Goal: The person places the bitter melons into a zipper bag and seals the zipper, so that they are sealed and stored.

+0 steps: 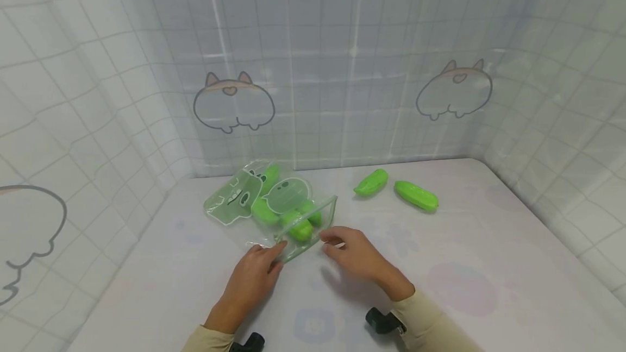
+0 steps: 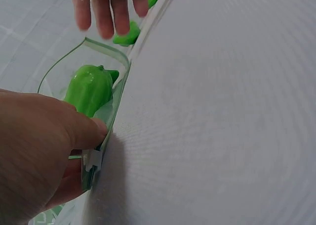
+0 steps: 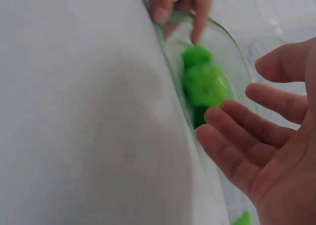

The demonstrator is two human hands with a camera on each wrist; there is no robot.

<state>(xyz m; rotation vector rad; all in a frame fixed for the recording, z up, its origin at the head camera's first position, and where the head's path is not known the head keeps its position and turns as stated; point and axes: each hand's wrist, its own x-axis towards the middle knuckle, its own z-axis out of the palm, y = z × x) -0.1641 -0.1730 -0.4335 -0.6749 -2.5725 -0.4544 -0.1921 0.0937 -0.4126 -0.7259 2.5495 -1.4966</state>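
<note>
A clear zip bag with green edging and a printed cartoon face (image 1: 233,200) lies on the table, its mouth spread toward me. Inside are several glossy green cucumber-shaped vegetables (image 1: 299,228). My left hand (image 1: 250,278) pinches the near left edge of the mouth between thumb and fingers, as the left wrist view shows at the bag's white slider (image 2: 94,158). Beside the right edge of the mouth is my right hand (image 1: 354,254), fingers loosely bent and apart with nothing in them. The right wrist view shows its fingers (image 3: 237,156) spread close to the opening.
Two more green vegetables, one shorter (image 1: 371,182) and one longer (image 1: 416,195), lie to the right of the bag near the table's back edge. A tiled-pattern curtain (image 1: 318,69) with cartoon prints encloses the white table (image 1: 464,254) at the back and sides.
</note>
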